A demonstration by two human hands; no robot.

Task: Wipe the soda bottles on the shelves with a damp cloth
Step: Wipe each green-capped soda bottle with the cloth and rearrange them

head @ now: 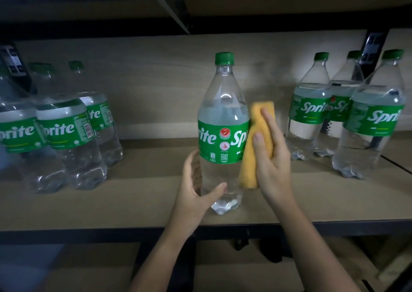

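Both hands work near us: left hand (196, 180) grips the full, heavy, slippery bottle (223, 122) low down, right hand (270, 155) presses the soft cloth (256, 140) on its side.

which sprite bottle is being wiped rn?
The lone centre bottle, apart from the groups left and right. The left hand grips its lower body; the right hand presses the yellow cloth against its side.

Centre bottle (223, 133): clear plastic, green cap, green label with white lettering and red-white round marks. Cloth (256, 144): orange-yellow, plain. Shelf board (133, 202): tan; frame edge black. Flanking bottles (310, 108): same green labels.
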